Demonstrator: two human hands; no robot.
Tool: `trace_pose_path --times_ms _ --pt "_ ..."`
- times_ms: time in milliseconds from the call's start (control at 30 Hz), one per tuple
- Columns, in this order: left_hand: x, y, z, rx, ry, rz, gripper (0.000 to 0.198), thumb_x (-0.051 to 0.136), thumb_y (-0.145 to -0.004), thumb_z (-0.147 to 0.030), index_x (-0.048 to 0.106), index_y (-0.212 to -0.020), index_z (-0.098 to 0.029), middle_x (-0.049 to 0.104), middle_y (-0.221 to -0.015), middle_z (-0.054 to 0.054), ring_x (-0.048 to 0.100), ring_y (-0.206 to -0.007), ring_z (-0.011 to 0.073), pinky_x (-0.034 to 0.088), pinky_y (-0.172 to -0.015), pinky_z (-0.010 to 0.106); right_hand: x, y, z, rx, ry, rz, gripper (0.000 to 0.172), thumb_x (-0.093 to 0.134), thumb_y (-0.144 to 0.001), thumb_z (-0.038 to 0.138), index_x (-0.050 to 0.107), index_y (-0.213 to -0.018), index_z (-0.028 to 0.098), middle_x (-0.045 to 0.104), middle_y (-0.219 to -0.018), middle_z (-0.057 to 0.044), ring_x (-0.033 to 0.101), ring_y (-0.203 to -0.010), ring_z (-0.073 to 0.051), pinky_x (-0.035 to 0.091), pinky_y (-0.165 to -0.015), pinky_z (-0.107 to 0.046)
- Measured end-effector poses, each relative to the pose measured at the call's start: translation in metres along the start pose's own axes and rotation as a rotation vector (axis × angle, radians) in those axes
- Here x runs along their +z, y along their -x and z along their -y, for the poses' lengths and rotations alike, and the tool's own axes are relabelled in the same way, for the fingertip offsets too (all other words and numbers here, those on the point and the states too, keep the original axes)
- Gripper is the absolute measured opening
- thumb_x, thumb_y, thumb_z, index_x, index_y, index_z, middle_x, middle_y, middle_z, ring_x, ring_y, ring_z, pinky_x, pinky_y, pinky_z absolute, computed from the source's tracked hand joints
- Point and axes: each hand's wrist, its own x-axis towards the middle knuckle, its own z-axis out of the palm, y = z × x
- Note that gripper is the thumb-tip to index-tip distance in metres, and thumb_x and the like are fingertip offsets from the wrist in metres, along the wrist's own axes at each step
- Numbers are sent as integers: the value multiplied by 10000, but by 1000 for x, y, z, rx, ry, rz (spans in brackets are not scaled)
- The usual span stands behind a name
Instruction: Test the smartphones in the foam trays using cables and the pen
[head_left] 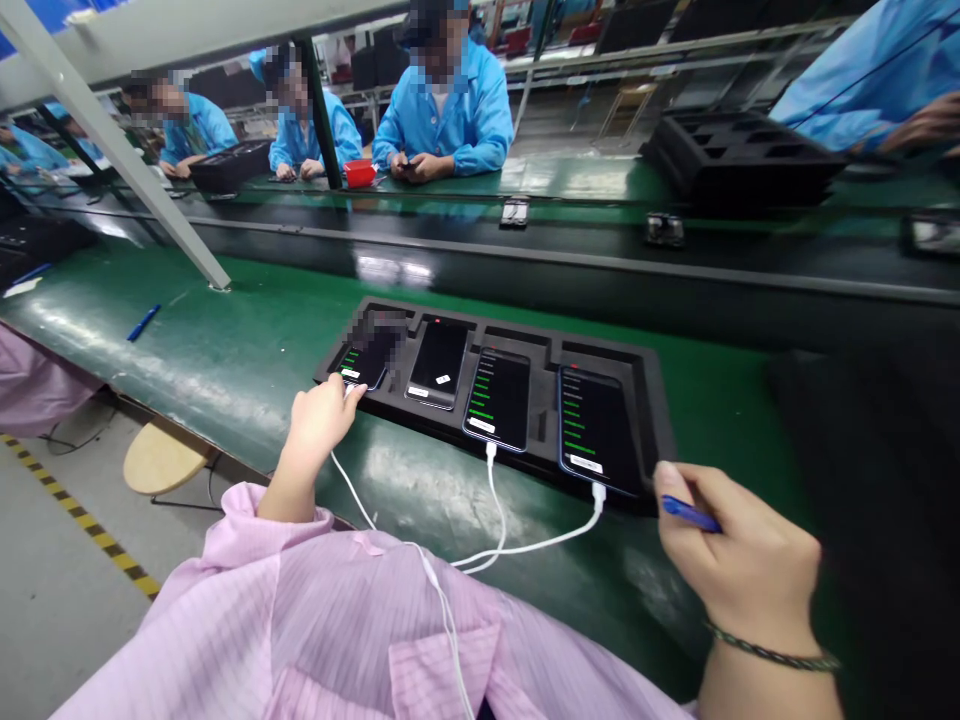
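Note:
Several phones lie in a black foam tray on the green bench. My left hand pinches a white cable plug at the lower end of the leftmost phone. The second phone has a dark screen and no cable. White cables run into the third phone and the rightmost phone, whose screens show green lines. My right hand is closed around a blue pen, beside the tray's lower right corner.
Behind the tray runs a dark conveyor carrying small devices. People in blue sit across it. A slanted metal post stands at left, near another blue pen. Dark foam fills the right side.

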Motion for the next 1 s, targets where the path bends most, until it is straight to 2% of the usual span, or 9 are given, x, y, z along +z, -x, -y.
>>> trace_pose_path --times_ms 100,233,400,533,667,733,833,900,1000 --pt "7 -4 -5 29 -82 -31 369 308 -1023 -370 562 -1108 -115 736 -982 180 704 -971 321 461 -767 349 3 9 13 -50 73 26 509 425 -949 520 594 -582 211 617 -546 -52 576 -498 -153 310 -441 -248" --pt "11 -10 4 136 -107 -73 367 253 -1030 -319 577 -1046 -149 738 -957 154 712 -919 292 437 -739 326 12 15 26 -38 184 77 525 448 -925 556 564 -552 205 585 -483 -31 516 -420 -140 254 -421 -229" --pt "18 -14 16 251 -153 -144 401 239 -1013 -294 599 -962 -126 718 -855 164 695 -829 275 397 -826 367 12 17 30 27 226 168 420 526 -891 504 599 -600 210 614 -508 -35 531 -427 -162 239 -439 -239" --pt "28 -13 25 322 -187 -235 414 215 -1000 -272 590 -919 -118 708 -821 179 673 -762 278 361 -845 417 7 18 34 81 236 292 301 541 -881 418 655 -688 218 634 -541 -38 570 -466 -185 241 -446 -247" --pt "36 -2 28 381 -75 -236 334 276 -985 -262 561 -851 -150 687 -746 138 657 -717 271 374 -841 429 7 17 39 203 225 427 159 577 -839 304 672 -760 204 665 -610 -42 606 -540 -194 267 -466 -237" --pt "38 9 18 399 83 -157 314 272 -993 -263 549 -879 -170 672 -716 95 646 -678 241 404 -779 371 9 17 40 235 209 442 145 566 -839 276 668 -770 200 669 -628 -44 601 -552 -190 271 -480 -236" --pt "37 28 -14 428 321 -3 296 270 -1016 -283 551 -993 -193 689 -788 63 663 -728 214 415 -666 287 13 17 41 268 184 410 141 560 -825 265 658 -747 203 648 -611 -39 568 -537 -181 266 -491 -238" --pt "34 38 -43 446 351 68 289 340 -1017 -357 584 -1018 -202 713 -835 55 688 -805 228 431 -678 286 15 16 43 300 173 401 140 565 -813 275 656 -732 206 640 -608 -41 548 -530 -179 261 -496 -240" --pt "29 47 -81 475 316 94 372 493 -954 -524 658 -1009 -196 746 -902 75 708 -911 274 468 -743 312 16 15 47 355 187 411 171 567 -814 307 659 -711 206 644 -622 -55 535 -538 -181 253 -505 -248"
